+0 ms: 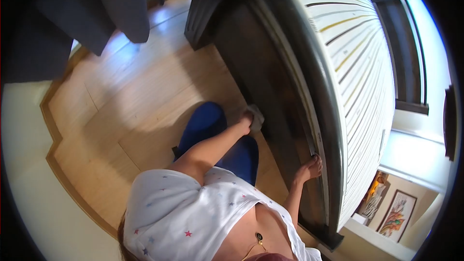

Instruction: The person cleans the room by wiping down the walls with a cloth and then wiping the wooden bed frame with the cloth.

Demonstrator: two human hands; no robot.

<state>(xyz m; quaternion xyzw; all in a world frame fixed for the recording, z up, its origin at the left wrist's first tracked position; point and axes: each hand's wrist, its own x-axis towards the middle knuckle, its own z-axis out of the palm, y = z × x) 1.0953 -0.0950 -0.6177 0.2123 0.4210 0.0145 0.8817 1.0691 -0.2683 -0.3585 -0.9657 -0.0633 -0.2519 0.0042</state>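
In my left hand (247, 120) is a bunched grey cloth (256, 118), pressed low against the dark wooden side panel (270, 87) of a bed. My right hand (313, 167) sits higher up, fingers curled at the pale strip (302, 94) running along that side; whether it grips the strip or rests on the edge is hidden. Above the strip, a rounded dark rail (321, 67) borders a white striped bed cover (357, 67). Blue slippers (205, 123) are on my feet beside the bed.
Light wooden floor (116, 111) lies to the left, bounded by a wall with a brown baseboard (77, 195). Dark curtains (72, 14) hang at upper left. A thick dark bed post (205, 14) stands ahead. A framed picture (397, 216) is at lower right.
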